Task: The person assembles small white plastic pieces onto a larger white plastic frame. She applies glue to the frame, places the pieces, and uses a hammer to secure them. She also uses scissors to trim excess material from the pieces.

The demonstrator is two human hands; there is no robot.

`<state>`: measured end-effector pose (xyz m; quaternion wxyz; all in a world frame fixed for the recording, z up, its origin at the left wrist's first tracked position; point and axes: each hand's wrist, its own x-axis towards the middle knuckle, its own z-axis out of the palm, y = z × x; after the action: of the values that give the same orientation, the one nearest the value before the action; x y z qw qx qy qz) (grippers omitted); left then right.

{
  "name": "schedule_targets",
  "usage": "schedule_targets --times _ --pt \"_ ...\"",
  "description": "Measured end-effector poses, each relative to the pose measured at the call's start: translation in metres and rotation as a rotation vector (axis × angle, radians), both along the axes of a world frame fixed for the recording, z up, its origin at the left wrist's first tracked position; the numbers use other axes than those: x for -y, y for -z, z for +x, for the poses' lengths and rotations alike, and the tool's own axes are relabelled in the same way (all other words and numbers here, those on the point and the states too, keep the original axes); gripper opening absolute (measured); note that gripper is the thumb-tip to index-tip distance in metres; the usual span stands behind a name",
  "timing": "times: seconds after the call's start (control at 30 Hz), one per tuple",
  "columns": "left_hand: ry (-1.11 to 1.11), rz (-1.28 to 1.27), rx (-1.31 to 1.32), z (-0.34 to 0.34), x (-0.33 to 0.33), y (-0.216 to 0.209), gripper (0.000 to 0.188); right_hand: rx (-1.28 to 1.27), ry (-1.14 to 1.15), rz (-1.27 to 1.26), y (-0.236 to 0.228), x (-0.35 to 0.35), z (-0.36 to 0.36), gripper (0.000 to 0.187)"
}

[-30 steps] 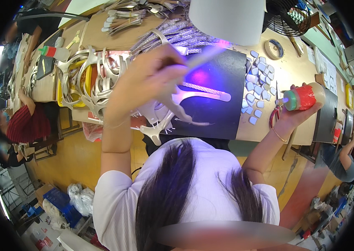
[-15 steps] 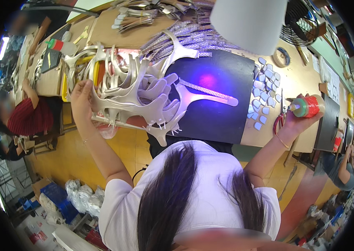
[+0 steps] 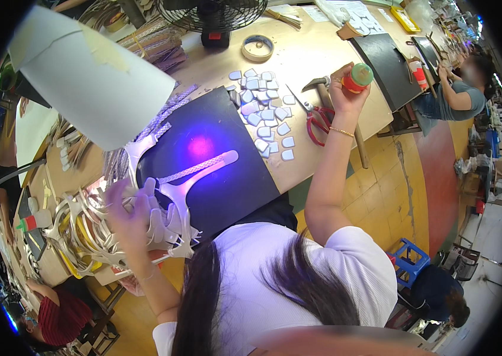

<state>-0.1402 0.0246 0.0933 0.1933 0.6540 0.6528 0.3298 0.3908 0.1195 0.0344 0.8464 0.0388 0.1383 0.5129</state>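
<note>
Okay, right hand (image 3: 348, 99) has fingers wrapped round the bottle (image 3: 358, 78), over the table's (image 3: 295, 166) right part, near the hammer (image 3: 324, 94). Green cap faces up toward the camera, long axis foreshortened. Left hand (image 3: 127, 216), blurred, is at the pile of pale frames (image 3: 163, 225); fingers look loosely bent, can't tell if they grip anything. Braided strip (image 3: 191, 169) and forked piece (image 3: 178, 193) lie on the black mat (image 3: 233, 193), slanting up-right, tips short of the mat's right edge. Room: bare mat below them; white pads (image 3: 265, 113) sit past that edge.
</note>
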Motion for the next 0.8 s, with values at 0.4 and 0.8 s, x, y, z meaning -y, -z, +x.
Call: schedule_targets --times 0.4,0.8 --pt "0.521 -0.001 -0.231 0.122 -0.02 0.062 0.044 -0.351 -0.302 0.112 0.032 -0.109 -0.037 0.048" --pt "0.505 0.018 -0.156 0.122 -0.027 0.074 0.042 -0.131 -0.236 -0.028 0.041 -0.099 -0.078 0.067"
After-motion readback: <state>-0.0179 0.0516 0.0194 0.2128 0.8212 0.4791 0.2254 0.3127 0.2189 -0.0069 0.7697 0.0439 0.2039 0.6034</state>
